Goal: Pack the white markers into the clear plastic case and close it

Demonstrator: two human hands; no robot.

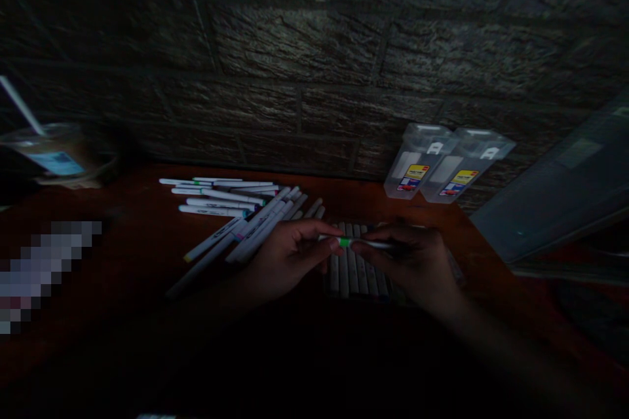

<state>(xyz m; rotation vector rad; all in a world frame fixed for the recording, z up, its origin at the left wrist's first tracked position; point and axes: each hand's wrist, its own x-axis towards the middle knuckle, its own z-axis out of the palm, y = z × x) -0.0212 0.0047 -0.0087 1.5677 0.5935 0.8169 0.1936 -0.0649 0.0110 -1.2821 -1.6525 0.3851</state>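
Between my two hands is a white marker with a green band (345, 242), held level. The fingers of my left hand (289, 252) pinch its left end. My right hand (417, 258) grips the other end, thumb and fingers closed on it. Below the marker, a row of white markers (361, 275) lies side by side, apparently in a shallow tray whose edges are hard to see in the dark. To the left of my left hand, a loose pile of white markers (260, 219) with coloured ends lies on the table.
Two clear plastic cases (415, 157) with yellow labels stand by the brick wall (304, 46) on the brown table (132, 209). At the far left is a drink cup (63, 150) with a straw. A pale panel (550, 190) rises at the right. A blurred-out patch covers the left edge.
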